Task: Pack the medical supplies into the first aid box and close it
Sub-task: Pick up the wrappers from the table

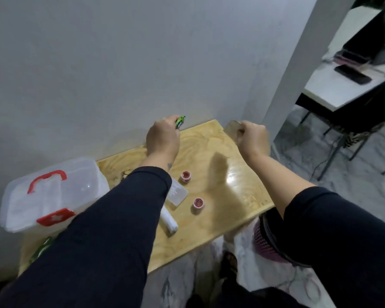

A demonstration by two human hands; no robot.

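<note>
The first aid box [51, 194], clear plastic with a red handle and red latch, stands on the left of the wooden table [209, 152] with its lid down. My left hand [162, 136] is raised over the table's far edge, shut on a small green packet [180, 122]. My right hand [251, 138] is raised at the far right, pinching a flat tan packet [232, 127]. Two small red-capped jars [185, 176] [198, 202], a clear flat pack [178, 194] and a white bandage roll [170, 222] lie on the table, partly hidden by my left arm.
A grey wall runs right behind the table. A green item [41, 248] lies at the table's front left. A pink basket [267, 243] sits under the right edge. A white desk with a phone [351, 74] and a chair stand at far right.
</note>
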